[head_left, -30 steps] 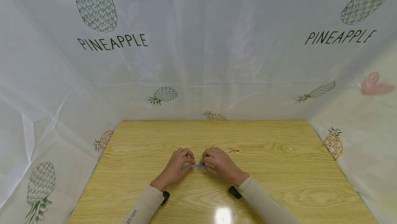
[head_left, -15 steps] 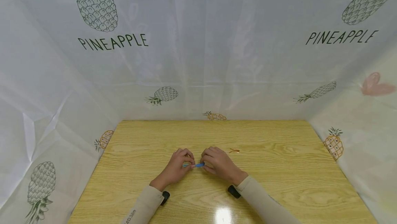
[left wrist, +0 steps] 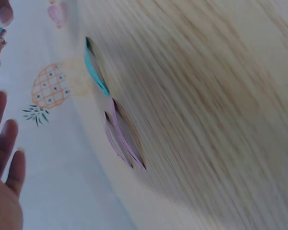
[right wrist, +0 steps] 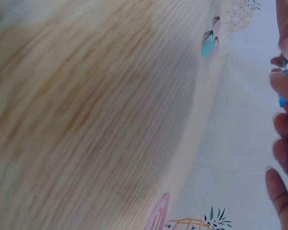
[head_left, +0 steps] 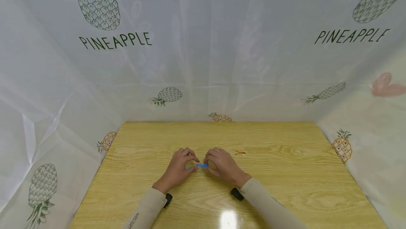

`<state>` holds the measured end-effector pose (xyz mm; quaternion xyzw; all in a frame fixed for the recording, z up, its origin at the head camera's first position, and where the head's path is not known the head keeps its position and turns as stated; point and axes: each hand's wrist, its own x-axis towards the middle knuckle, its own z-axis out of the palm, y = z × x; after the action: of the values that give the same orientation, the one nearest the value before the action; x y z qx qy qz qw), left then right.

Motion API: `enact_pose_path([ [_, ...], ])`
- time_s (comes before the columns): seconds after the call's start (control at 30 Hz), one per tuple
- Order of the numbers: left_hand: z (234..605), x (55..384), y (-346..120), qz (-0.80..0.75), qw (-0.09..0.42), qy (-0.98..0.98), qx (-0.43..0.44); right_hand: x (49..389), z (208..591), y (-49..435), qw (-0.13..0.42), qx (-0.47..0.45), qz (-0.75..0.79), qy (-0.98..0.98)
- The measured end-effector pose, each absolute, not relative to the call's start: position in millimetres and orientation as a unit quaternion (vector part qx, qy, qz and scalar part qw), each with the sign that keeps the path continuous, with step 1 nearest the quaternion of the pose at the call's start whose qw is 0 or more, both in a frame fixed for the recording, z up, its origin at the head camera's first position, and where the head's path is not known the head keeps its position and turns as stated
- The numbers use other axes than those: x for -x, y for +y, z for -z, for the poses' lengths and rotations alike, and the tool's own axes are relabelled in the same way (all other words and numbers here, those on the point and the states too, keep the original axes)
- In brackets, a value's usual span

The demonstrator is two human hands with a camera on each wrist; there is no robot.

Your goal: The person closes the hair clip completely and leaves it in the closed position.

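Note:
A bright blue snap hair clip [head_left: 201, 165] spans the gap between the two hands. My left hand [head_left: 178, 169] has thumb and index finger at its left end, curled around it. At the other end, my right hand [head_left: 223, 165] pinches the clip between thumb and fingers. In the left wrist view, a teal snap hair clip [left wrist: 95, 69] and two pink snap hair clips [left wrist: 125, 136] lie on the table. The right wrist view shows another pink hair clip [right wrist: 158, 213] at the bottom edge. Fingers hide parts of the blue clip.
A small orange-brown forked clip [head_left: 240, 153] lies on the wooden table [head_left: 285, 172], beyond and right of the right hand. White sheeting [head_left: 203, 63] printed with pineapples encloses the table at the back and sides. Black wrist devices [head_left: 237, 194] sit under both wrists.
The left thumb and index finger have spread apart, and more of the blue clip shows between the hands. Both hands have moved slightly toward the far edge.

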<state>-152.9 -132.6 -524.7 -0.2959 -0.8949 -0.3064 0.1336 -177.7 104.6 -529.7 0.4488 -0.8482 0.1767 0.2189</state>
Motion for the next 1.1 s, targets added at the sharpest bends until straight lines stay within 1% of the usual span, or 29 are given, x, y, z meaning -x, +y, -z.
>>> enact_pose_path([
  [0.13,526,156,-134,0.256,0.184,-0.898,0.307,179,530,100,0.204,-0.431,-0.177,-0.861],
  [0.27,525,159,-136,0.226,0.201,-0.901,0.31,179,529,94,0.187,-0.416,-0.177,-0.872],
  [0.7,523,167,-142,0.179,0.17,-0.922,0.298,186,528,79,0.147,-0.4,-0.184,-0.885],
  [0.93,526,170,-145,0.168,0.139,-0.932,0.289,189,530,70,0.132,-0.404,-0.197,-0.884],
  [1.1,529,172,-147,0.151,0.137,-0.935,0.289,192,533,65,0.11,-0.394,-0.193,-0.892],
])
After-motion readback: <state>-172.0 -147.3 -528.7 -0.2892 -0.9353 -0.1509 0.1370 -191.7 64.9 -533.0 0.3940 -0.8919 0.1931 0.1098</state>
